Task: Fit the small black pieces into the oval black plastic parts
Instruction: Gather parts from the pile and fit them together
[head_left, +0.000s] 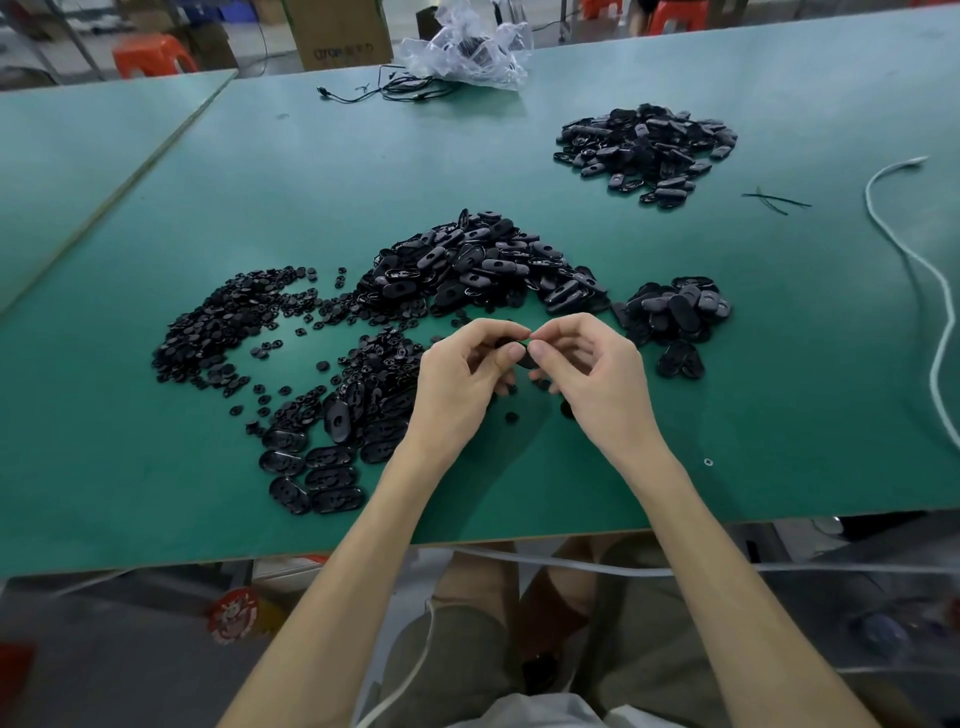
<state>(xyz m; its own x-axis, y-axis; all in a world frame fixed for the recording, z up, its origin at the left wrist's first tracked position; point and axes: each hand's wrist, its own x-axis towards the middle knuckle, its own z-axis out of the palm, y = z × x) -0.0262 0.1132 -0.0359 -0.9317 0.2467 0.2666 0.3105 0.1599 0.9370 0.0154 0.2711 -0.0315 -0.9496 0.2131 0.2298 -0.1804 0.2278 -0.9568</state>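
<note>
Big green table (675, 441) in a workshop, black bits everywhere. Small black pieces (218, 327) are heaped on the left, oval parts (483, 265) are piled mid-table, and there's another heap (647, 148) farther back on the right. The left hand (457, 379) and right hand (597, 374) meet just in front of the middle pile, fingertips pinching one black part (525, 358) between them. It's mostly hidden, so I can't tell which kind. A white cable (935, 322) snakes along the right.
</note>
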